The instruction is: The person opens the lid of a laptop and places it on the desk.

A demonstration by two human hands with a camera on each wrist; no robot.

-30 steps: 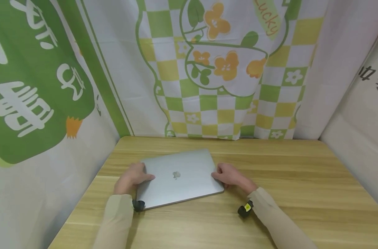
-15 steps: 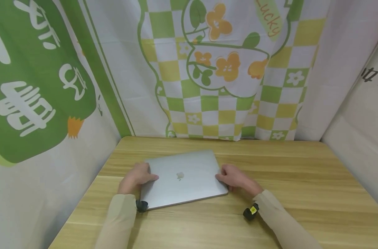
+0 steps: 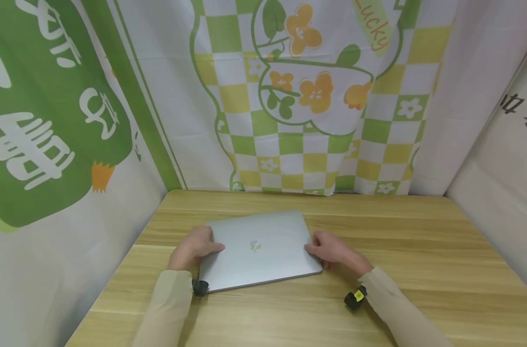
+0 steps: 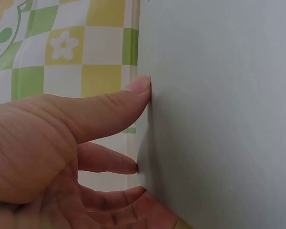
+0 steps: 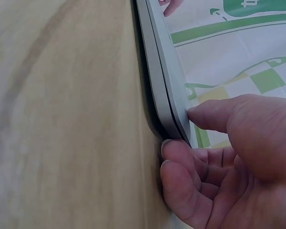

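Note:
A closed silver laptop (image 3: 255, 260) with an apple logo on its lid lies at a slant, low over the table. At its left edge the left hand (image 3: 197, 245) grips it, thumb on the lid and fingers beneath. The right hand (image 3: 330, 248) pinches the opposite edge near the front corner. In the right wrist view, the right thumb (image 5: 212, 114) presses the lid of the laptop (image 5: 157, 76), and curled fingers sit under the corner. The left wrist view shows the left thumb (image 4: 114, 105) on the lid; some fingertips are hidden behind the laptop.
The wood-grain table (image 3: 411, 250) extends to the right and in front of the laptop. A checked, flowered curtain (image 3: 298, 164) hangs along its back edge, with printed cloth walls at left and right. Black wrist cameras (image 3: 355, 299) are strapped at both cuffs.
The laptop has shifted a little to the right, both hands moving along with it. Their hold on its two edges looks the same throughout.

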